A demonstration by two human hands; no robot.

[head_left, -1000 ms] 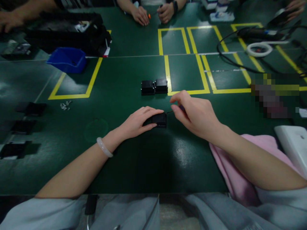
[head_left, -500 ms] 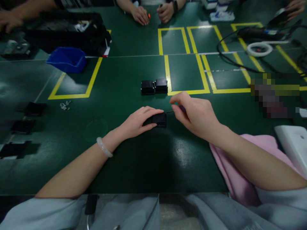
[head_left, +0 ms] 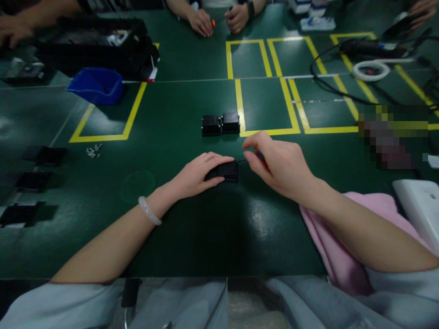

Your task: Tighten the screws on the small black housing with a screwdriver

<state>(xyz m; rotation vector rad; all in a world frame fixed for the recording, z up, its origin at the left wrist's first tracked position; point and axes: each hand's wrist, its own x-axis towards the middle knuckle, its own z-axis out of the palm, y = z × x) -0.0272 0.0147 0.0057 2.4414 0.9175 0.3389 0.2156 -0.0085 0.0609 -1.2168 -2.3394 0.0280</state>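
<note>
My left hand (head_left: 197,174) rests on the green table and grips a small black box (head_left: 228,171) between thumb and fingers. My right hand (head_left: 277,163) is just right of the box, its fingers pinched round a thin dark tool (head_left: 259,156) whose fine tip (head_left: 242,161) touches the box's top right corner. Two more black boxes (head_left: 220,124) sit side by side a little farther away on the table.
Yellow tape rectangles (head_left: 264,105) mark the table. A blue bin (head_left: 96,85) and a black case (head_left: 103,48) stand far left, small screws (head_left: 93,151) and flat black parts (head_left: 32,180) at left. Cables and a white ring (head_left: 370,71) lie far right. Other people's hands (head_left: 219,20) work across the table.
Almost nothing has moved. My right hand has shifted very slightly at the box's corner; my left hand holds the box still.
</note>
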